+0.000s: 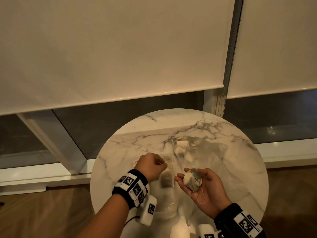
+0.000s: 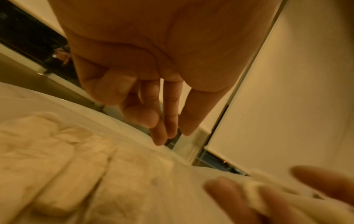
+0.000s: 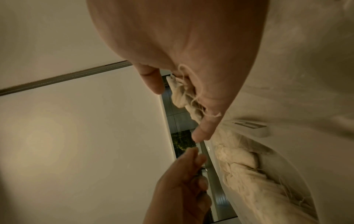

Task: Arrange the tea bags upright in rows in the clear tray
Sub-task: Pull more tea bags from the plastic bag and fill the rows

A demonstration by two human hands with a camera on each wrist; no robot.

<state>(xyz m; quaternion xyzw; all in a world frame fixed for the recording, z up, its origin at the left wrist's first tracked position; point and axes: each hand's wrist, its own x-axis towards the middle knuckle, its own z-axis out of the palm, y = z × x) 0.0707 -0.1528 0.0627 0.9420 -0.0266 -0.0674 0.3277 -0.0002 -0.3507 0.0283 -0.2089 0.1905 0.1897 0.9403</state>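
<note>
Pale paper tea bags [image 1: 192, 180], bunched with loose strings, lie cupped in the upturned right hand [image 1: 203, 185]. Only the left wrist view shows the left hand [image 1: 151, 166] pinching thumb to forefinger; on what, I cannot tell. More bags [image 2: 72, 171] lie flat on the round marble table [image 1: 240, 162], under drawn roller blinds [image 1: 109, 48].

I see a round marble table [image 1: 214, 127] near me, cream roller blinds [image 1: 111, 48] lowered over dark windows [image 1: 130, 117] beyond, and wood flooring [image 1: 42, 212] at left.
</note>
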